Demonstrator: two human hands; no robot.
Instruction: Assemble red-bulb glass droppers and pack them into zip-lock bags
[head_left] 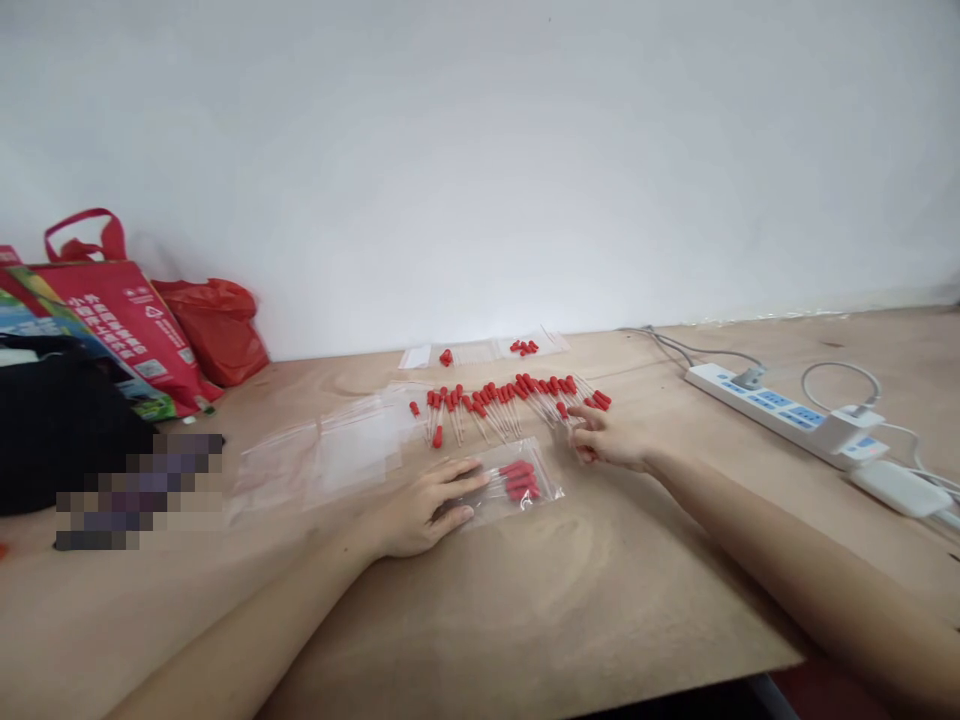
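Note:
My left hand (431, 505) lies with fingers stretched over the end of a clear zip bag (489, 510). Inside the bag are several droppers with red rubber bulbs (520, 480), bulbs to the right. My right hand (606, 438) is at the right end of a row of loose droppers (480, 400), thin pale stems mostly toward me. Its index finger reaches out beside one dropper's red bulb (562, 410), the other fingers partly bent and apart from it. Whether the fingertips touch that dropper's stem is hard to make out.
Flat clear zip bags (337, 445) overlap at the left. Near the wall lie filled bags (525, 346). A white power strip (780, 410) with plugs and cables is at the right. Red shopping bags (142, 330) and a black cloth item (60, 430) stand far left.

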